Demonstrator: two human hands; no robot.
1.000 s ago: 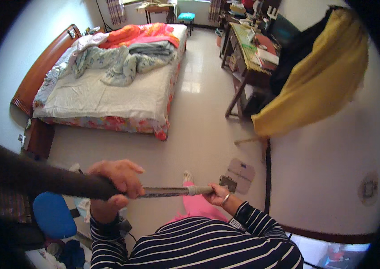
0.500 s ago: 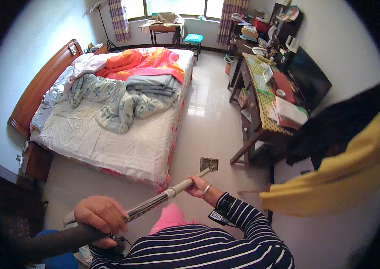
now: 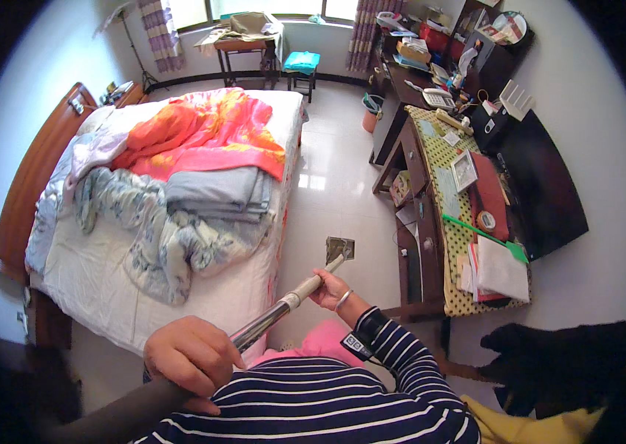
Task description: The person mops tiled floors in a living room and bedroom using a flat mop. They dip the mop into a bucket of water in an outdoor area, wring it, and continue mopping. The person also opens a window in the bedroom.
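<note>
Two hands, one pole. Left hand (image 3: 191, 355): fingers clamped over the pole (image 3: 261, 323), at its thick dark near end. Right hand (image 3: 330, 290): fingers wrapped round the pole farther along, one bracelet (image 3: 344, 298) on the wrist. Pole slants from near left to far right; its far end meets one small square brown piece (image 3: 340, 249) at the floor (image 3: 316, 196); join too small to tell.

Left: one bed (image 3: 83, 270) carrying one orange quilt (image 3: 205, 133), one floral quilt (image 3: 161, 259), one folded grey blanket stack (image 3: 213, 191). Right: one bench (image 3: 427, 240) with one green stick (image 3: 475, 228), one white frame (image 3: 464, 172), one tape roll (image 3: 486, 221).

Open floor strip runs between bed's right edge and bench's left edge, square piece inside it, apart from both. Strip reaches far to one stool (image 3: 301, 63) and one bin (image 3: 371, 117).
</note>
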